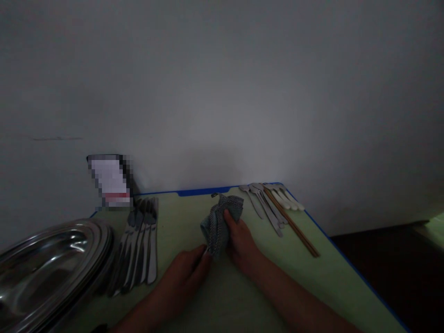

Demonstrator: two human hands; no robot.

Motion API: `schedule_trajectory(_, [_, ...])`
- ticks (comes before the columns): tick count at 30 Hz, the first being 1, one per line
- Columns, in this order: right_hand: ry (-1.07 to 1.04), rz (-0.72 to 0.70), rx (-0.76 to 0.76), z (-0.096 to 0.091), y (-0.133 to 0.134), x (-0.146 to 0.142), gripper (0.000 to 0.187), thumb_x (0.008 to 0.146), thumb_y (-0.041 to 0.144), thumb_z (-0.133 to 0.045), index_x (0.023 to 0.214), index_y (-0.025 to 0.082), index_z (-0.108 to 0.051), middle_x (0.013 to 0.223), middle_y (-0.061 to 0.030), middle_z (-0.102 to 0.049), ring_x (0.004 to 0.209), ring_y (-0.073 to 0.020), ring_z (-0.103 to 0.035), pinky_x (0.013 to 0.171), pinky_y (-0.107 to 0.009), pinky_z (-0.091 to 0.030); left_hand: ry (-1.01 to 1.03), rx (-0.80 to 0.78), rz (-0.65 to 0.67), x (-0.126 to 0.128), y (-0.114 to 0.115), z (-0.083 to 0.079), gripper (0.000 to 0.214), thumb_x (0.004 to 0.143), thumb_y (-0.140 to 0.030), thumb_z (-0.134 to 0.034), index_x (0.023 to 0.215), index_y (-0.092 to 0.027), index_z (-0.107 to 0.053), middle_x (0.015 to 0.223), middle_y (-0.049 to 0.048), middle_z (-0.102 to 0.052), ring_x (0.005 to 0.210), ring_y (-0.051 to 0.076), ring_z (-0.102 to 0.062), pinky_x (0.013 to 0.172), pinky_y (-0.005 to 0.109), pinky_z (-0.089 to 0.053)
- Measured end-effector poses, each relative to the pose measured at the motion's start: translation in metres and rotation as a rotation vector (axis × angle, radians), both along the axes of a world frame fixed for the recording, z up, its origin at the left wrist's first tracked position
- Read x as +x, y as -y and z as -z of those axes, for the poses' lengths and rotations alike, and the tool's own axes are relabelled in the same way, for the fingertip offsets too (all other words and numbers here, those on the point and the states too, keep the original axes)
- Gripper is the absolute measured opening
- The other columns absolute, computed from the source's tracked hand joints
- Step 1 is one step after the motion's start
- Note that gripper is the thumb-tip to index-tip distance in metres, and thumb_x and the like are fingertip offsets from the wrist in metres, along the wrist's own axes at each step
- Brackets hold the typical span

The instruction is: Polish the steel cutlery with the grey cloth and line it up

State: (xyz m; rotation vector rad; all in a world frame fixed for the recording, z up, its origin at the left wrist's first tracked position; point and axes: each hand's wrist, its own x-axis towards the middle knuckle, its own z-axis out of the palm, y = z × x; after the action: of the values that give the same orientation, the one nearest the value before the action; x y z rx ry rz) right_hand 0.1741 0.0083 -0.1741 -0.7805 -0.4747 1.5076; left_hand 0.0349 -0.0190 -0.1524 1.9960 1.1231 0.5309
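Observation:
My right hand (243,243) grips a bunched grey-blue cloth (220,222) above the middle of the pale green table (225,296). My left hand (189,270) is closed just below the cloth; its fingertips pinch something thin that pokes into the cloth, too dark to name. Both forearms reach in from the bottom edge.
A row of several knives (140,245) lies to the left. Several spoons (267,203) and a pair of wooden chopsticks (293,224) lie to the right. Stacked steel oval trays (48,263) sit at the far left. A blurred card (111,182) leans on the wall. The table's right edge drops off to dark floor.

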Motion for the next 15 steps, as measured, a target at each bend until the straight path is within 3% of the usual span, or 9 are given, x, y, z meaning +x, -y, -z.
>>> schedule_trajectory(3, [0.129, 0.019, 0.032, 0.002, -0.005, 0.006, 0.033, 0.068, 0.046, -0.064, 0.083, 0.016, -0.065, 0.079, -0.0043, -0.069, 0.08, -0.0186, -0.063, 0.075, -0.032, -0.047, 0.01, -0.006, -0.019, -0.001, -0.002, 0.001, 0.031, 0.085, -0.039, -0.039, 0.069, -0.018, -0.055, 0.053, -0.0042, -0.047, 0.05, 0.013, -0.043, 0.049, 0.021, -0.032])
schedule_trajectory(8, [0.601, 0.189, 0.131, 0.004, -0.011, 0.021, 0.032, 0.069, 0.045, -0.063, 0.084, 0.017, -0.067, 0.084, -0.0045, -0.069, 0.085, -0.0199, -0.06, 0.079, -0.031, -0.043, 0.022, -0.072, -0.097, -0.003, 0.0, 0.0, 0.037, 0.086, -0.045, -0.036, 0.066, -0.019, -0.053, 0.051, -0.0048, -0.042, 0.049, 0.013, -0.041, 0.047, 0.021, -0.03])
schedule_trajectory(12, [0.531, 0.168, 0.122, 0.007, -0.013, 0.023, 0.032, 0.07, 0.046, -0.061, 0.086, 0.018, -0.067, 0.088, -0.0039, -0.069, 0.09, -0.0202, -0.06, 0.083, -0.031, -0.042, 0.067, -0.082, -0.111, -0.004, 0.003, -0.001, 0.037, 0.085, -0.045, -0.037, 0.059, -0.02, -0.047, 0.052, -0.0037, -0.043, 0.051, 0.013, -0.041, 0.049, 0.022, -0.032])
schedule_trajectory(15, [0.356, 0.171, 0.009, 0.012, -0.016, 0.021, 0.031, 0.068, 0.046, -0.064, 0.084, 0.02, -0.066, 0.088, -0.0032, -0.069, 0.093, -0.0193, -0.06, 0.083, -0.03, -0.043, 0.131, -0.094, -0.134, -0.003, 0.001, -0.005, 0.04, 0.084, -0.046, -0.036, 0.055, -0.021, -0.044, 0.05, -0.0032, -0.042, 0.05, 0.014, -0.04, 0.049, 0.022, -0.033])
